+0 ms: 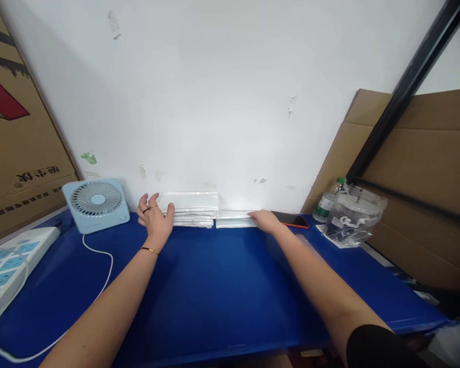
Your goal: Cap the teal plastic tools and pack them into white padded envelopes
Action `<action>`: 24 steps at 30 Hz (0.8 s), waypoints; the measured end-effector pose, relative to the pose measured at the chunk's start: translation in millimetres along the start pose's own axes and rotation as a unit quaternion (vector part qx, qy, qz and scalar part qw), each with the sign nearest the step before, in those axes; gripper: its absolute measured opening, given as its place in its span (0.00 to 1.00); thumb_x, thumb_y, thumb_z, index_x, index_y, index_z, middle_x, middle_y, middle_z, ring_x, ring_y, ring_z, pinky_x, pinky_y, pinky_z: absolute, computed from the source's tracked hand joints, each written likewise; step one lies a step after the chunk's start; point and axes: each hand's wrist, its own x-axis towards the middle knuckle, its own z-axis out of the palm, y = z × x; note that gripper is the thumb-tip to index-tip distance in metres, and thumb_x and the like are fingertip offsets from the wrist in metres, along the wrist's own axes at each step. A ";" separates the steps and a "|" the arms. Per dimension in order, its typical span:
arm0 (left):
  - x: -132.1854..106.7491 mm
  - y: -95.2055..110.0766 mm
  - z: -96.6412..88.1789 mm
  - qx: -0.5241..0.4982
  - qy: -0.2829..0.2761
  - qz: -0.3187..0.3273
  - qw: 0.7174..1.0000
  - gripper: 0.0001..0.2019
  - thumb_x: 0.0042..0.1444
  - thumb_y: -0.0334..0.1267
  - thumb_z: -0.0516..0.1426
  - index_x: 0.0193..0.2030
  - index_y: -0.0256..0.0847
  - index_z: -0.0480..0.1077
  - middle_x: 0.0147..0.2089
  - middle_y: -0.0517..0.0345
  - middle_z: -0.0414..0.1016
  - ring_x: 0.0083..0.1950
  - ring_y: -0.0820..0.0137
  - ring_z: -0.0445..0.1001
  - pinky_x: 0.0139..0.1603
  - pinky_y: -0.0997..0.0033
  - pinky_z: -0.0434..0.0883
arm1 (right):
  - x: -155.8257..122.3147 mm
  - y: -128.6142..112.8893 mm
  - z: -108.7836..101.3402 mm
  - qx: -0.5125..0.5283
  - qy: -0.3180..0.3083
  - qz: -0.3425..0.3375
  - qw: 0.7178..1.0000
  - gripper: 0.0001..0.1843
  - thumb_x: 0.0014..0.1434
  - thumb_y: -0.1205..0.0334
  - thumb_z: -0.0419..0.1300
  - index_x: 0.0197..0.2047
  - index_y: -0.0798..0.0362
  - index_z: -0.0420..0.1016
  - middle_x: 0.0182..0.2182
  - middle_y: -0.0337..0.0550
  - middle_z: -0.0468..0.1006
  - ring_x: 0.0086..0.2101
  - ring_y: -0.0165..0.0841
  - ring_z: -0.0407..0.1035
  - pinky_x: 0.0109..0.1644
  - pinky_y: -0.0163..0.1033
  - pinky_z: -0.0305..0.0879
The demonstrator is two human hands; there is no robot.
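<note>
A taller stack of flat white packets (189,201) in clear wrap lies on the blue table against the wall. My left hand (155,217) is at its left end, fingers apart and raised, the thumb close to the packets. Beside this stack on the right is a lower pile of similar flat white packets (233,223). My right hand (266,221) is closed at the right end of its top packet, fingertips on the upper face. Part of that end is hidden by the hand.
To the left stand a light blue fan (97,204) and a white power strip (17,268), with a white cable (109,255) trailing over the table (222,296). On the right are a dark phone (291,220), a bottle (326,204) and a plastic-wrapped container (350,220). Cardboard flanks both sides.
</note>
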 end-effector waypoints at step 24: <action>-99.7 101.6 -5.3 -0.612 -0.079 -0.201 0.761 0.18 0.47 0.43 0.61 0.45 0.40 0.70 0.47 0.55 0.75 0.52 0.65 0.71 0.56 0.63 0.66 | -104.7 -17.9 27.3 0.386 -0.042 -0.126 0.913 0.65 0.33 0.48 0.72 0.68 0.48 0.41 0.64 0.55 0.52 0.62 0.48 0.46 0.64 0.55 0.44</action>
